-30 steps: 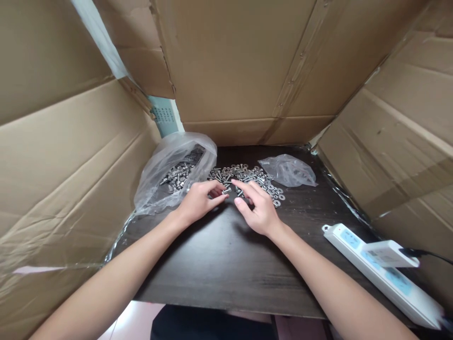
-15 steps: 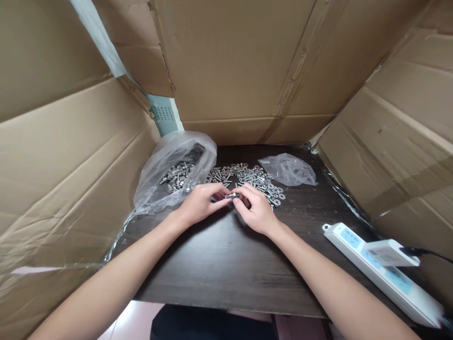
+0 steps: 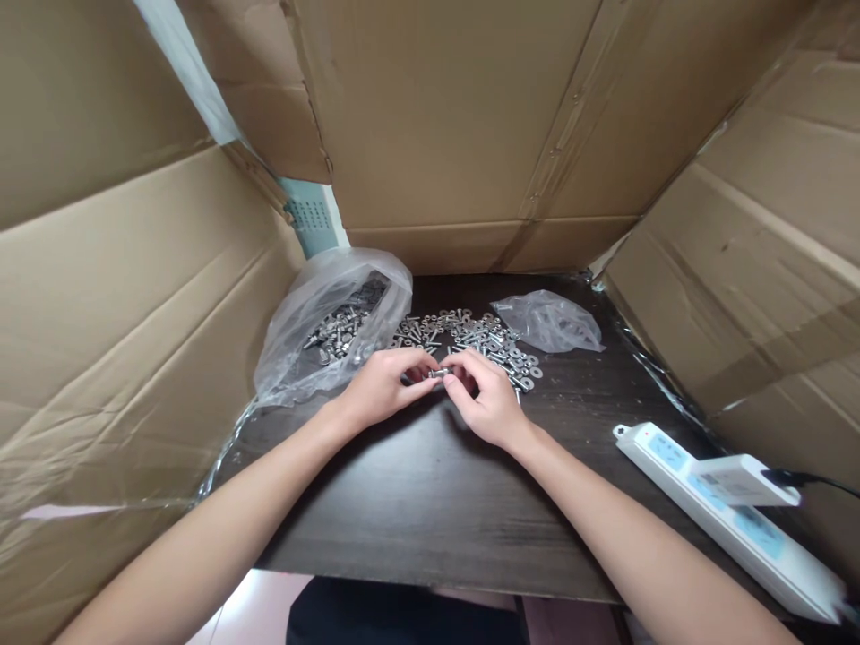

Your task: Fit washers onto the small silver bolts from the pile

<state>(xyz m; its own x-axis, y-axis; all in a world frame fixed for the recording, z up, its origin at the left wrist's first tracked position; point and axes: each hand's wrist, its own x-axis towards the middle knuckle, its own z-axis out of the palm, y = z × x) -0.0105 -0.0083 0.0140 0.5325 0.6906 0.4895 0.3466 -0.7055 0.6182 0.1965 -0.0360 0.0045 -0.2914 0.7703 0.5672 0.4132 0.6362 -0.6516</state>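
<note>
My left hand (image 3: 380, 390) and my right hand (image 3: 487, 399) meet over the dark table (image 3: 417, 502), fingertips pinched together on one small silver bolt (image 3: 439, 372). Just behind them lies a loose pile of silver bolts, nuts and washers (image 3: 480, 339). To the left of the pile a clear plastic bag (image 3: 322, 336) holds several more bolts. A smaller crumpled clear bag (image 3: 547, 322) lies to the right of the pile.
Cardboard walls stand close on the left (image 3: 121, 313), back (image 3: 463, 134) and right (image 3: 752, 251) of the table. A white power strip (image 3: 726, 511) with a plugged-in adapter lies along the right front edge.
One second ago my right hand was spread open over the pile while my left pinched a bolt. The right hand has since closed in, and both hands now pinch the bolt together.
</note>
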